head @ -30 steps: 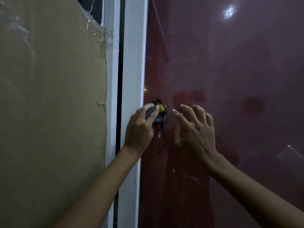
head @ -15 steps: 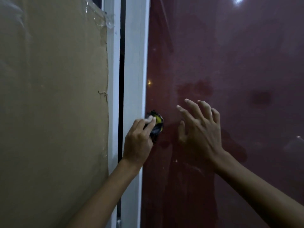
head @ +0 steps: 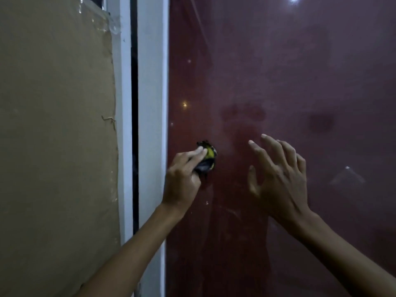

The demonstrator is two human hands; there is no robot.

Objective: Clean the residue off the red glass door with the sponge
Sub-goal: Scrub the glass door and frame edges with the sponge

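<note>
The left hand (head: 182, 179) grips the sponge (head: 206, 158) at centre frame, fingers curled over its back, pressing it against the glass door (head: 278, 71) just right of the white frame (head: 152, 82). The right hand (head: 278, 179) holds nothing: its fingers are spread and relaxed at right of centre, close to the glass, though whether the tips touch it I cannot tell. The sponge sits between the frame and the right hand, near the door's left edge. It looks small, soft and light, dark with a yellow layer, and should squash under finger pressure, so holding it from behind with the fingertips seems right. The glass is stiff, smooth and probably slippery when wet; hazy smears and pale specks show above and below the hands. Brown cardboard (head: 53, 146) fills the left of the frame
</note>
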